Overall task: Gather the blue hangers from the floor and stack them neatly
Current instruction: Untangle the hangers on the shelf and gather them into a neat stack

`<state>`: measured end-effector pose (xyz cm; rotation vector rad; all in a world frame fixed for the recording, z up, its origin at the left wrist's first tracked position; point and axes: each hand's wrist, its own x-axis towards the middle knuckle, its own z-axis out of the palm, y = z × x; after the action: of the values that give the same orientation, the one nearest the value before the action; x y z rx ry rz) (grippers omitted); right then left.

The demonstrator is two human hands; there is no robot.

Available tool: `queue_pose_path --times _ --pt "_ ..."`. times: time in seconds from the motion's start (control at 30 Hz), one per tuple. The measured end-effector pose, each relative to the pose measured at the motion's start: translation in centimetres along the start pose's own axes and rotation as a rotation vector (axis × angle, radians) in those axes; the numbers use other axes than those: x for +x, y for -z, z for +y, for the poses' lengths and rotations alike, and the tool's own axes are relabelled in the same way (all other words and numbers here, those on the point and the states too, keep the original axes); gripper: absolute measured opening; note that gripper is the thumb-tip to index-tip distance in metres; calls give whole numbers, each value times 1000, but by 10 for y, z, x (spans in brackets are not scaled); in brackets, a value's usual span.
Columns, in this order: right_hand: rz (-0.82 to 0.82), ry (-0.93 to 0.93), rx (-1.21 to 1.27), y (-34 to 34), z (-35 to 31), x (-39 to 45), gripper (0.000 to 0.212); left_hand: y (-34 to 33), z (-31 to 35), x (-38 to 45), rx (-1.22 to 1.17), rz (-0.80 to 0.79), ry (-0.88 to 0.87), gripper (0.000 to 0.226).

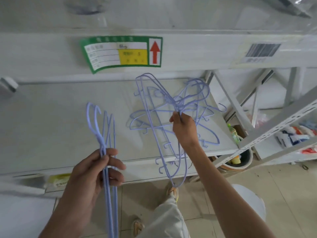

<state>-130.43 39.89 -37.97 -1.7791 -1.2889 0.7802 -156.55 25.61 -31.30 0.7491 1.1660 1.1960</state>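
My left hand (101,170) grips a small bunch of blue wire hangers (106,127) by their necks, hooks pointing up and the long wires hanging down past my wrist. A tangled pile of blue hangers (151,117) lies on the white shelf board (60,117) to the right. My right hand (184,127) reaches over that pile and pinches the necks of several hangers where their hooks meet. Some hangers stick out over the shelf's front edge (171,170).
A white metal rack beam with a green label (120,52) and a barcode sticker (262,50) runs above the shelf. Slanted rack braces (277,121) stand at right. A bin (240,158) with bottles sits on the tiled floor. My feet (173,193) stand below.
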Motion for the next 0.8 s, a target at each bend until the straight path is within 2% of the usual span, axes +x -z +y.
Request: queue_pose_path --times 0.27,0.37,0.5,0.63,0.7,0.8 --pt "-123 13 122 4 -15 -70 37 -17 -5 14 112 -45 -39 26" --pt "-162 51 145 -4 -24 -89 45 -27 -4 23 227 -99 -83 16" --pt "-221 104 250 -11 -37 -99 55 -39 -7 30 222 -134 -121 13" --pt "-343 116 390 -12 -39 -107 38 -46 -15 34 214 -71 -123 16" --pt "-318 117 376 -11 -37 -110 32 -46 -19 36 229 -31 -133 16" --pt "-250 89 365 -12 -39 -114 30 -49 -28 42 437 7 -195 14"
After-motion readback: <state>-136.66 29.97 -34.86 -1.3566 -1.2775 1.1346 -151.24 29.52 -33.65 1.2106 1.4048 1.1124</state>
